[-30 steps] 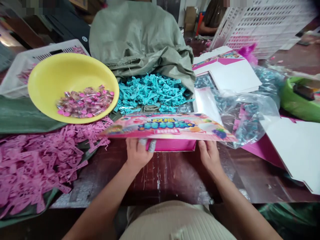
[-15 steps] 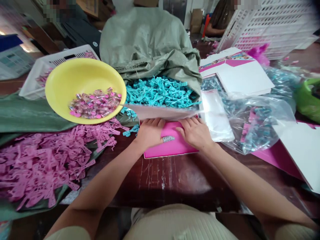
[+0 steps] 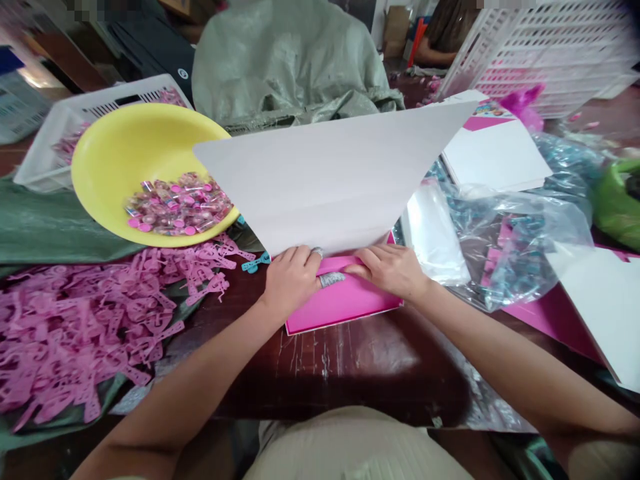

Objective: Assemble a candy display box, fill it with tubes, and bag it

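Observation:
A pink and white card piece lies before me, its pink part (image 3: 350, 303) flat on the dark table and its large white panel (image 3: 340, 173) standing up behind my hands. My left hand (image 3: 294, 280) grips the fold at the left, fingers bent over it; its thumb has a silvery wrap. My right hand (image 3: 393, 272) pinches the same fold at the right, thumb in front and fingers behind. The hands are a short gap apart. The panel hides most of what lies behind it.
On the left stand a yellow bowl (image 3: 150, 140) of small wrapped pink items, a white basket (image 3: 45, 163) and a heap of pink plastic pieces (image 3: 85, 327). Clear bags (image 3: 435, 233), white cards (image 3: 500, 157) and a green container (image 3: 617, 203) are at the right. A person's arm shows behind.
The white panel has swung up into full view and now covers the turquoise pieces. My fingers have closed around the fold, which is raised between my hands.

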Demonstrator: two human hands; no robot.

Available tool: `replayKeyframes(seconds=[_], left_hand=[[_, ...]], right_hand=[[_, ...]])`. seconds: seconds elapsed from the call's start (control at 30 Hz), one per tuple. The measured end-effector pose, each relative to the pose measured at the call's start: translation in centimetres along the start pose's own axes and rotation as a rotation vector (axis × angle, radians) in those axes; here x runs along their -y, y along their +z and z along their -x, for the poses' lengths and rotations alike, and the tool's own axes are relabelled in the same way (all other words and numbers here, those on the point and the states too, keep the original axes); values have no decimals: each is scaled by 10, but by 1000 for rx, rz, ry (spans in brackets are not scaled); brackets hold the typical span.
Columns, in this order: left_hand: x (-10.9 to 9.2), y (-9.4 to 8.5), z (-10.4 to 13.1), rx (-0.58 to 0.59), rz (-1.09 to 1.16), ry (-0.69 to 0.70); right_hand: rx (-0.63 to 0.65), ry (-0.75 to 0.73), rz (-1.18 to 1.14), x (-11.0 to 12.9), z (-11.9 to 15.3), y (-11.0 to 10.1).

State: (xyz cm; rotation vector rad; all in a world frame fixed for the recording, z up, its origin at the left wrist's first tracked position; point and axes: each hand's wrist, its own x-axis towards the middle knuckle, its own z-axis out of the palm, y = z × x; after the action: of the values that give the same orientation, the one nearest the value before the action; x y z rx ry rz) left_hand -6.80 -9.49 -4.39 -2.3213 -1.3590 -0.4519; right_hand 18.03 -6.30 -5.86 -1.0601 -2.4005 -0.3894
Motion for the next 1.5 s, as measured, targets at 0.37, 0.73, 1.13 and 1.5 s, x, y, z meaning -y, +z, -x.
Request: replayKeyframes(seconds=[0.37,0.73,1.13,1.5], left_hand=[[-13,18,33,-428,82,-200],[-18,18,17,-53,-16,-358],[-39,9,24,82,-110,-188],[-66,28,60,370,279,-390]], right_hand=[[-394,544,-415,9,48,27],[-433,342,-74,-21,39,37],[148,56,-21,25,-19,46],[155,71,-98,36,5,61]])
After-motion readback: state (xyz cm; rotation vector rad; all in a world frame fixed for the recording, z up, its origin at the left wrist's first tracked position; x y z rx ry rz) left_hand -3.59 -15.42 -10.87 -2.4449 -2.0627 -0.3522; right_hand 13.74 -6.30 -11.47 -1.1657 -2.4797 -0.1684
